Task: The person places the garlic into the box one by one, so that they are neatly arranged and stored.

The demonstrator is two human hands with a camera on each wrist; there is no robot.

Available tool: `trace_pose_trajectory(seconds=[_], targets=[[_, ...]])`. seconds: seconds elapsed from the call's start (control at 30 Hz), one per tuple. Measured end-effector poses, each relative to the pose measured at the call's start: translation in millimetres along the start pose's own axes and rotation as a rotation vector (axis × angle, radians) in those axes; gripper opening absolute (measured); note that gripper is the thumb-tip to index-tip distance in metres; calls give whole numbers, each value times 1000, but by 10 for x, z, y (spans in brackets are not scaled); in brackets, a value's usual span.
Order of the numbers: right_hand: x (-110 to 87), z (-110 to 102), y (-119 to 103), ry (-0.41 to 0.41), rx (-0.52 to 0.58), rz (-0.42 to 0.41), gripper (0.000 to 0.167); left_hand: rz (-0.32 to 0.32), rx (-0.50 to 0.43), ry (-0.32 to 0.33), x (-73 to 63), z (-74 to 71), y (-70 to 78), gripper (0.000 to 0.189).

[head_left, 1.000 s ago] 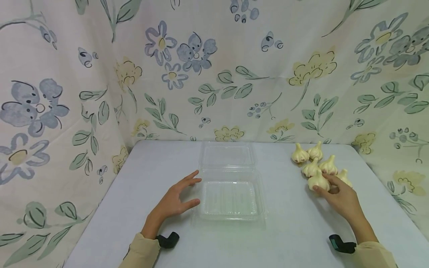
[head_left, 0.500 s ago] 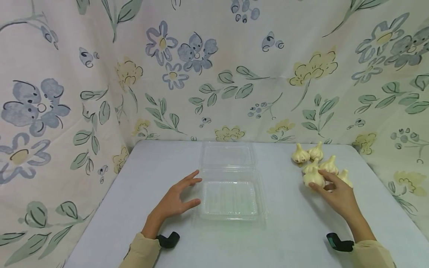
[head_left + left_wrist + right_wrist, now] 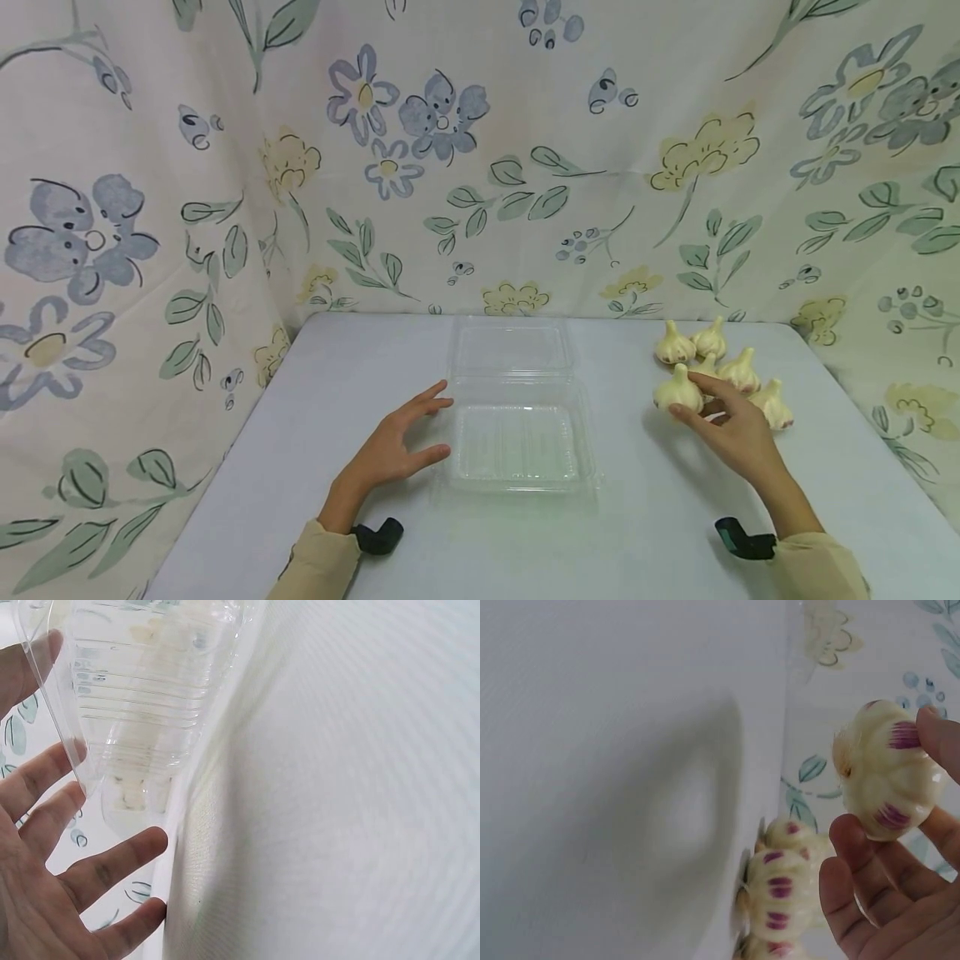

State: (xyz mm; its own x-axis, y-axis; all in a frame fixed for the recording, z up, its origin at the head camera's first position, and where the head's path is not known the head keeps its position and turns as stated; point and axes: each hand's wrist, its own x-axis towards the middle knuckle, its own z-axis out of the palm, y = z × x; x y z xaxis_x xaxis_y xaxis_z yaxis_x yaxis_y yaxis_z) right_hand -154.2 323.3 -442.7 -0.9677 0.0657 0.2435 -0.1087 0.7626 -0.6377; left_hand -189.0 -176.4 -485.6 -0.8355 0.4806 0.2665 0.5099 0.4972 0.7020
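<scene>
My right hand pinches a garlic bulb between thumb and fingers. In the right wrist view this pale bulb with purple streaks is held up off the table, root end showing. Behind it sit several more garlic bulbs, grouped at the back right. A clear plastic clamshell container lies opened out mid-table, its lid folded back. My left hand is at the container's left side with fingers spread; in the left wrist view its fingertips are right at the clear wall.
A white table carries everything. Floral cloth hangs behind it and along both sides. Each wrist wears a black camera mount, one at the left wrist and one at the right.
My right hand has lifted the garlic bulb from the front of the group and carried it left and slightly back. The left hand and the container have stayed where they were.
</scene>
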Motion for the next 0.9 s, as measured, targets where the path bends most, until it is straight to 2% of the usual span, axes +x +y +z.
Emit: trace_pose_trajectory(seconds=[0.63, 0.9], targets=[[89, 356, -280, -3, 118, -154, 55, 2, 4, -6, 7, -4, -5, 64], [108, 488, -376, -6, 150, -207, 54, -16, 22, -11, 14, -12, -1, 63]])
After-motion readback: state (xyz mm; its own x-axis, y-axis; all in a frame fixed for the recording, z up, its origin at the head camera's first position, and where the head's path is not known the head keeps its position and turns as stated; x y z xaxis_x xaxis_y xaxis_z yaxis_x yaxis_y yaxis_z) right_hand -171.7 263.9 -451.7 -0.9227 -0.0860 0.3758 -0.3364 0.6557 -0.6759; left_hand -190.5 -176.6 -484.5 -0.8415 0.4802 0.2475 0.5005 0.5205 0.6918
